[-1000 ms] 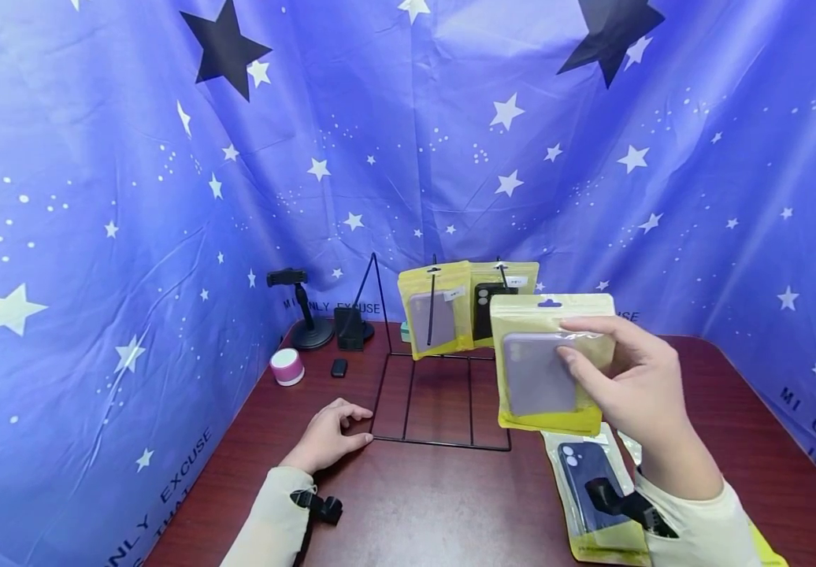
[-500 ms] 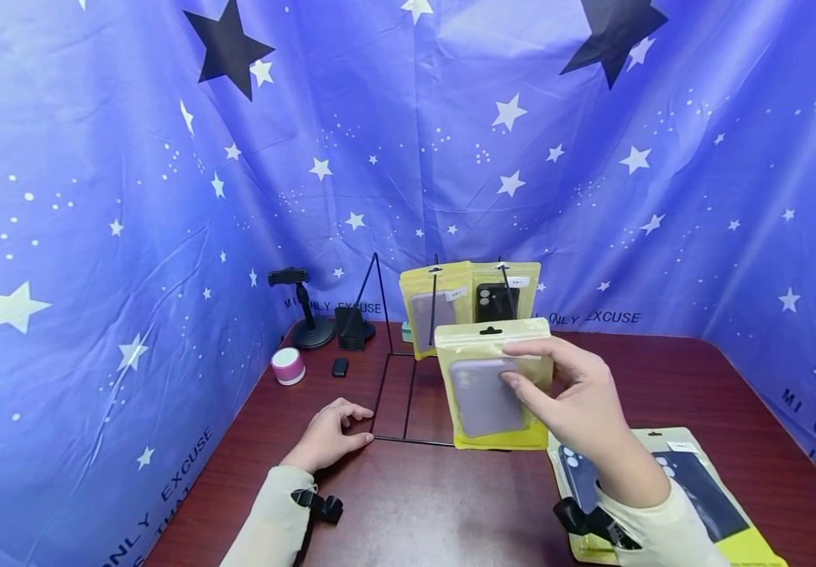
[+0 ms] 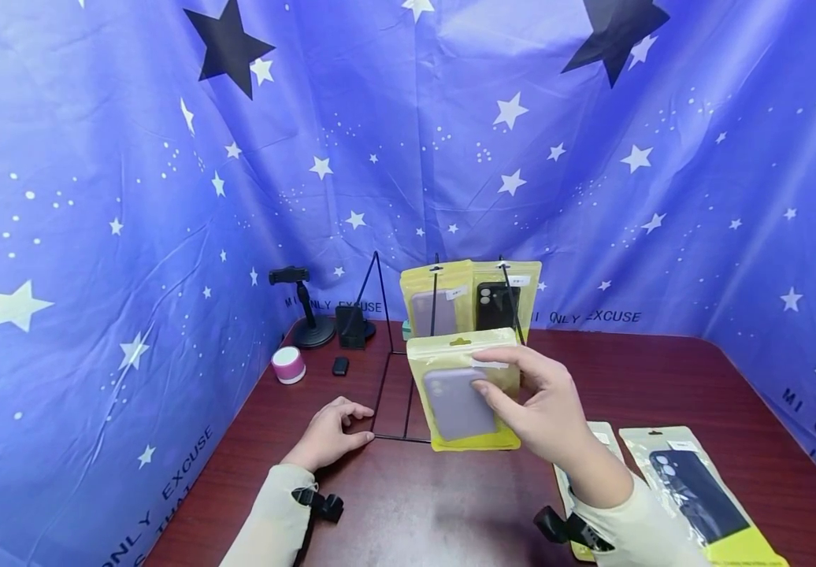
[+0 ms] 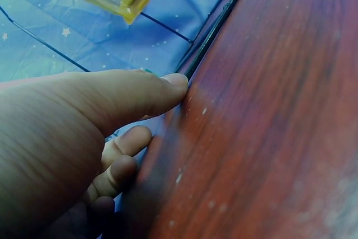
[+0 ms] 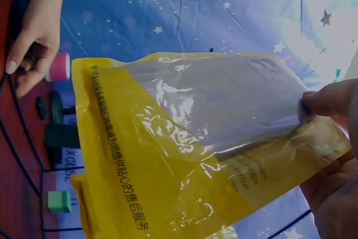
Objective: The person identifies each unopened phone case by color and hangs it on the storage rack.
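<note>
My right hand (image 3: 543, 402) pinches a bagged phone case (image 3: 458, 402), a purple case in a clear-and-yellow zip bag, between thumb and fingers. It is raised before the black wire display rack (image 3: 401, 439), overlapping its base in the head view. On the rack's hooks hang a bagged purple case (image 3: 418, 315) and, to its right, a bagged black case (image 3: 489, 311). At the rack's front left corner, my left hand (image 3: 326, 435) rests with thumb and index fingertips at the base wire. The left wrist view has the thumb (image 4: 151, 90) nearly straight against the wire, other fingers loosely bent.
Two bagged dark cases lie at the front right, one (image 3: 695, 488) in plain sight and one (image 3: 602, 437) partly under my right forearm. At the back left stand a phone holder (image 3: 311, 331), a small black stand (image 3: 350, 327), a pink-and-white jar (image 3: 288, 366) and a small black object (image 3: 340, 366).
My right hand has carried the bagged purple case leftward and slightly down, from right of the rack to in front of it. The left hand has stayed at the rack's corner.
</note>
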### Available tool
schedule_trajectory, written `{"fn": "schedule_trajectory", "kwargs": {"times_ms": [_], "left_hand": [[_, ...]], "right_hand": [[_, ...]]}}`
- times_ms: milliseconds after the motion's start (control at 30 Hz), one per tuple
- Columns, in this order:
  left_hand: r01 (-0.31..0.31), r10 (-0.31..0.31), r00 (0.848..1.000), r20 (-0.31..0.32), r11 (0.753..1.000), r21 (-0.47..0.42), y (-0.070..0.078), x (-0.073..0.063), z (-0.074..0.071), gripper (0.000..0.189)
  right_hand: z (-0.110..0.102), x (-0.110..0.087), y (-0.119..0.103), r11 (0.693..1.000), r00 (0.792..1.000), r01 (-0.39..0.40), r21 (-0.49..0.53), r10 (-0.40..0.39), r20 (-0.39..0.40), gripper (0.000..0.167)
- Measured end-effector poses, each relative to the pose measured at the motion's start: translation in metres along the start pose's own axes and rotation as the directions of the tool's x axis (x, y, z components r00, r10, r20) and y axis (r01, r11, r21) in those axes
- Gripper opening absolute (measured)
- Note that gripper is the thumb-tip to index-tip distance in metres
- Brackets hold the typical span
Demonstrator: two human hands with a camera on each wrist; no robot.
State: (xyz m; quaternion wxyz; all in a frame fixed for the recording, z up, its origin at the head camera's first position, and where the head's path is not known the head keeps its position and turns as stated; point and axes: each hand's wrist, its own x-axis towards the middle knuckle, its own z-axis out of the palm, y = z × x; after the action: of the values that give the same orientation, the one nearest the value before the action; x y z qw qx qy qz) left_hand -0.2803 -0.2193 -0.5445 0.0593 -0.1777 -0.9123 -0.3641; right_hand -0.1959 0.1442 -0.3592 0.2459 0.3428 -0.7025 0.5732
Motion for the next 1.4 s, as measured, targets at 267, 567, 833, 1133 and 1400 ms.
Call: {"fn": "schedule_trajectory", "kwargs": {"times_ms": [267,567,833,1133,1400], "left_hand": [[0.002,-0.002,1.0,0.003,1.0,-0.005,0.002,0.0,-0.001,0.034],[-0.003,0.003,1.0,0.004,1.0,0.009,0.002,0.001,-0.001,0.034],[-0.015,0.015,1.0,-0.004,1.0,0.004,0.005,0.0,-0.002,0.034],[-0.004,0.004,1.0,0.0,1.0,0.014,0.001,-0.001,-0.001,0.033],[0.0,0.0,1.0,0.001,1.0,0.019,0.001,0.0,0.0,0.033]], "right_hand": [[0.018,0.0,0.014,0.998,1.0,-0.026,0.058,0.025,0.016,0.043],[0.035,0.002,0.022,0.99,0.998,-0.064,0.128,0.06,0.032,0.045],[0.04,0.003,0.033,0.997,0.998,-0.062,0.039,0.063,-0.031,0.04],[0.045,0.006,0.042,0.994,0.995,-0.091,0.066,0.093,-0.028,0.039],[0.046,0.016,0.028,0.994,0.996,-0.069,-0.083,0.064,-0.061,0.044]]}}
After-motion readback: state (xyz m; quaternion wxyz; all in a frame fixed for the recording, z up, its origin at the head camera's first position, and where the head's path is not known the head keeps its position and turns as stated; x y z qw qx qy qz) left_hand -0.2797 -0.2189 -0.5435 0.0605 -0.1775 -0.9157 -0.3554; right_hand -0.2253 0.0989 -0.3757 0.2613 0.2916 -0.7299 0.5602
